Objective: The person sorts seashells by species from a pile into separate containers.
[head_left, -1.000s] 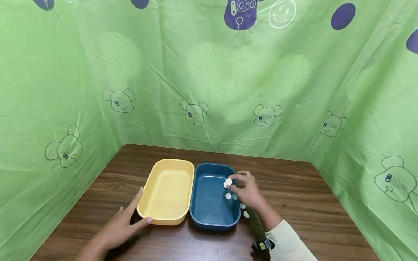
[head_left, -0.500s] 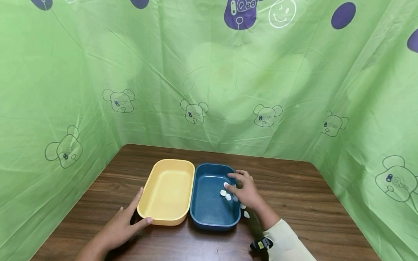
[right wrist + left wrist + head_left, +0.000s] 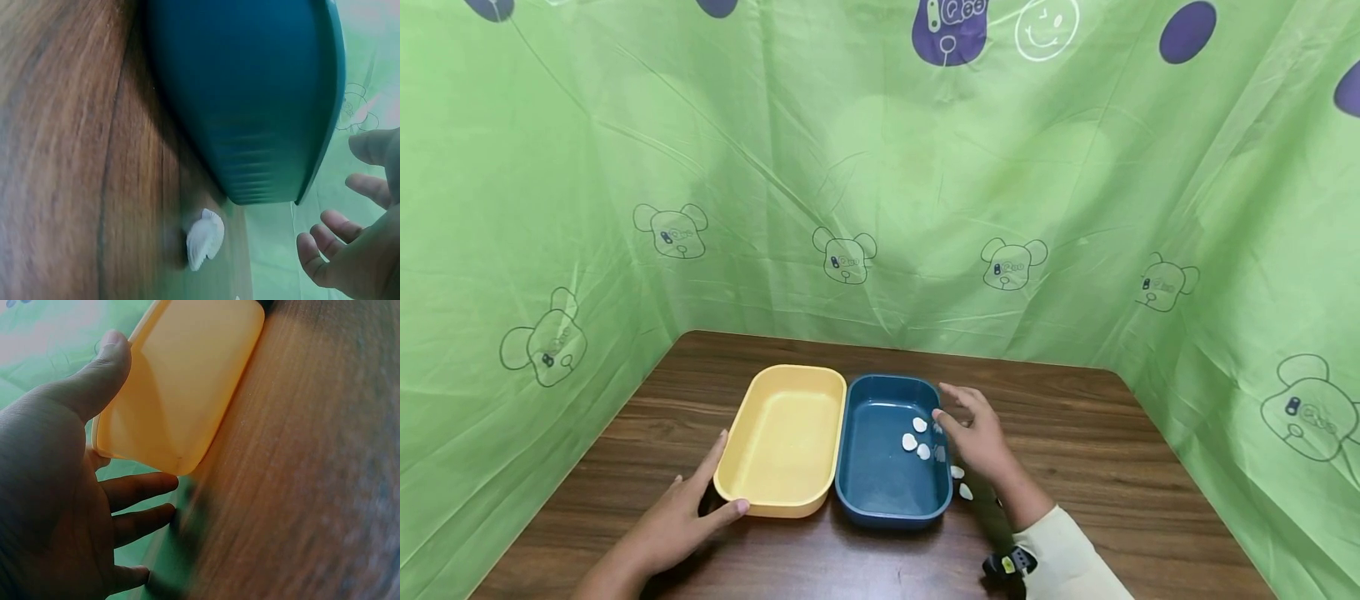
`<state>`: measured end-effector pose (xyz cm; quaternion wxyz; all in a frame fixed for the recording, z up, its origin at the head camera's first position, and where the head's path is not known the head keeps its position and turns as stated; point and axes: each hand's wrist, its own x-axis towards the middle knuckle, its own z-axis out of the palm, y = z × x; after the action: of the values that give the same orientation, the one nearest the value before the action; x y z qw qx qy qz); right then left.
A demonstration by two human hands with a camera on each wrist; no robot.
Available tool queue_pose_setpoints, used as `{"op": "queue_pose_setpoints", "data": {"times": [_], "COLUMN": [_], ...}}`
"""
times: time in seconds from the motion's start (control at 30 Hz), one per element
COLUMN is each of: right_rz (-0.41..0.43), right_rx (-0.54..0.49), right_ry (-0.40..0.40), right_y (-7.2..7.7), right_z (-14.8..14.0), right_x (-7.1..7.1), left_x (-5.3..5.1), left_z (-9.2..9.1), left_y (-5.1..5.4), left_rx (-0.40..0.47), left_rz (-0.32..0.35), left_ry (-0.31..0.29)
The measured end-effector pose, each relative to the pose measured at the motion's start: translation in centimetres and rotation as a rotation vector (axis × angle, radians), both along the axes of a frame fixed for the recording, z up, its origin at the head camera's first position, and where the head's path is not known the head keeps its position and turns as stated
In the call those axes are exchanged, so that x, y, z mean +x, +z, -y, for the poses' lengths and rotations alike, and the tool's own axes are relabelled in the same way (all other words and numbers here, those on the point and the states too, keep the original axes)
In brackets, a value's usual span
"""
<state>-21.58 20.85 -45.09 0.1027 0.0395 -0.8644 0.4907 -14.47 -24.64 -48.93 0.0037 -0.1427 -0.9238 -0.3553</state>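
Observation:
My left hand [image 3: 676,515] rests against the near left corner of a yellow tray [image 3: 781,505], thumb at its near rim. In the left wrist view the other fingers are straight and spread. My right hand [image 3: 979,435] hovers over the right rim of a blue tray [image 3: 880,487], fingers apart and holding nothing. Three white seashells lie inside the blue tray, one of them a shell [image 3: 909,442] left of the others. On the table outside its right wall are two more, including a shell [image 3: 966,492] nearer the front; a ribbed shell [image 3: 205,239] shows in the right wrist view.
Both trays stand side by side on a brown wood-grain table [image 3: 1097,475]. A green printed curtain [image 3: 925,183] surrounds the table at the back and sides. A dark strap with a small device [image 3: 1009,563] is on the right wrist.
My right hand let go of a seashell, which dropped into the blue tray, then drew back right to the rim. Shells inside shifted slightly. My left hand kept its place.

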Motion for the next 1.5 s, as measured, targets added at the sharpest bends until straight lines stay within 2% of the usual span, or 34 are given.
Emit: {"op": "queue_pose_setpoints", "data": {"times": [0.3,0.57,0.87,1.1,1.3,1.5], "right_rz": [0.01,0.005,0.029,0.018,0.006,-0.018], "right_rx": [-0.024,-0.004,-0.006,0.031,0.034,0.076], "right_ry": [-0.002,-0.012,-0.062,-0.076,-0.034,0.079], "right_y": [0.5,0.4,-0.2,-0.8,-1.4,-2.0], "right_z": [-1.0,-2.0,-3.7,-5.2,-6.4,-7.0], "right_x": [0.2,0.5,1.3,1.9,2.2,2.8], "left_x": [0.0,0.0,0.0,0.0,-0.1,-0.1], "left_z": [0.0,0.0,0.1,0.1,0.1,0.0], "left_y": [0.0,0.0,0.0,-0.1,0.0,0.0], "left_rx": [-0.001,0.001,0.001,-0.007,-0.005,-0.015], "left_rz": [-0.009,-0.006,0.005,-0.005,-0.005,0.016], "left_ry": [-0.003,-0.003,-0.002,-0.005,-0.003,0.002]}}
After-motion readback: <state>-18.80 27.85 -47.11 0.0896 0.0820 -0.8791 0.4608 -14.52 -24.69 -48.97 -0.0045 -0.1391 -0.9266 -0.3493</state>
